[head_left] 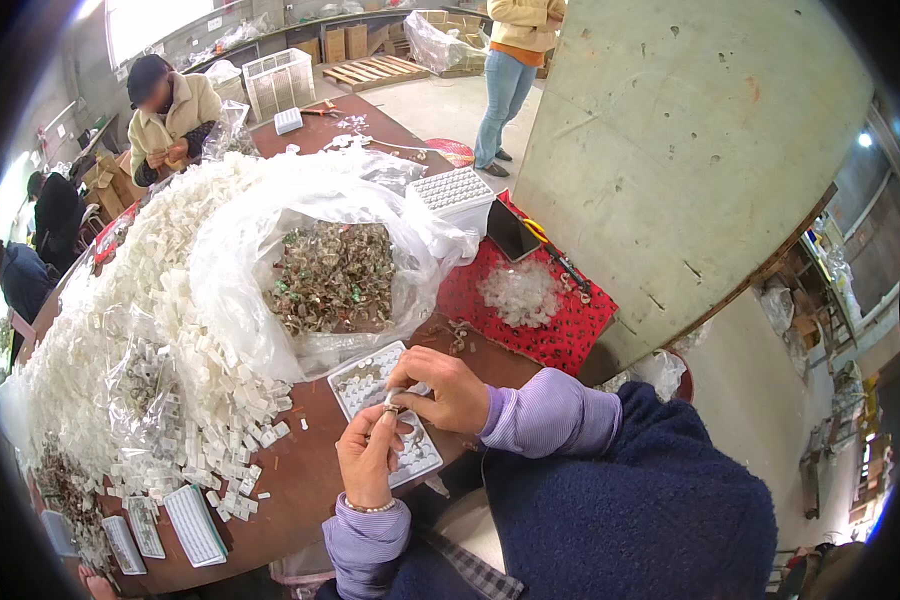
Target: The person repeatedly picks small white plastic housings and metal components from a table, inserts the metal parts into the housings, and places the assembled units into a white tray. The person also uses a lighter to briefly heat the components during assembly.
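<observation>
Both my hands meet over a white tray (422, 466) with rows of small hollows, some filled with small pieces. My left hand (366, 468) is closed, thumb and fingertips pinching a small metal piece (391, 408); its exact kind is too small to tell. From the right, my right hand (452, 392) is closed in a pinch on a small white piece (390, 397) touching the metal one. Just beyond my hands an opened clear plastic bag (232, 262) holds a heap of small metal parts (335, 275).
A large heap of white plastic pieces (170, 330) covers the table's left. On red patterned cloth (570, 335) lie translucent pieces (520, 294), a phone-like dark slab (511, 232) and yellow-handled pliers (536, 230). A large pale board (690, 150) rises at right. Another person (175, 115) works across the table.
</observation>
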### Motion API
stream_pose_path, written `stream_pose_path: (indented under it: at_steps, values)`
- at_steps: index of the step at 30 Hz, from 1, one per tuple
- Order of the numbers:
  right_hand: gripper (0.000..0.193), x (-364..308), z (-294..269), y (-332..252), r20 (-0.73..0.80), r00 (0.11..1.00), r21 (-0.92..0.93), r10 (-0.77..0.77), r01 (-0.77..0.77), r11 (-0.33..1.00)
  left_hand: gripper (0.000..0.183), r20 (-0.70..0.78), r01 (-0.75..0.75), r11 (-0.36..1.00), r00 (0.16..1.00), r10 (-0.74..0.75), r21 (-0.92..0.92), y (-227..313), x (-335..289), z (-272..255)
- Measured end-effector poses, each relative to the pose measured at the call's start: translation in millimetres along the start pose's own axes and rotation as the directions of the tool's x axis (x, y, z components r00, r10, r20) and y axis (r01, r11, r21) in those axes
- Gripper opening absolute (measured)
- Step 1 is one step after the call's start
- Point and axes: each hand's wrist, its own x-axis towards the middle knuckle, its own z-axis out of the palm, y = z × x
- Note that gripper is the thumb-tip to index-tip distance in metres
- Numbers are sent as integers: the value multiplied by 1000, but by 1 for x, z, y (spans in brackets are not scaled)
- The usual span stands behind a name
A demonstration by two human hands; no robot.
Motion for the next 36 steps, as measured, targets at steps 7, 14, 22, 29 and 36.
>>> stream_pose_path:
  at_steps: [7, 14, 22, 29, 36]
  values:
    - [15, -12, -7, -9, -102, 984, -137, -149, 134, 981, 24, 44, -20, 999, 999, 22, -46, 4, -12, 7]
    - [27, -13, -8, -21, -80, 956, 14, -283, 285, 958, 13, -140, -166, 974, 980, 145, -155, 4, -12, 24]
    - [26, -15, -13, -14, -67, 946, -223, -316, 295, 929, 26, -10, 35, 993, 999, -37, -117, 6, -11, 35]
    - [15, -54, -45, 17, -129, 959, -280, -251, 208, 937, 12, -98, -23, 984, 995, 5, -179, 7, 3, 22]
    - [9, -98, -138, 98, -421, 898, -510, 124, -348, 786, 26, -108, 15, 976, 993, -39, -217, -3, 3, 45]
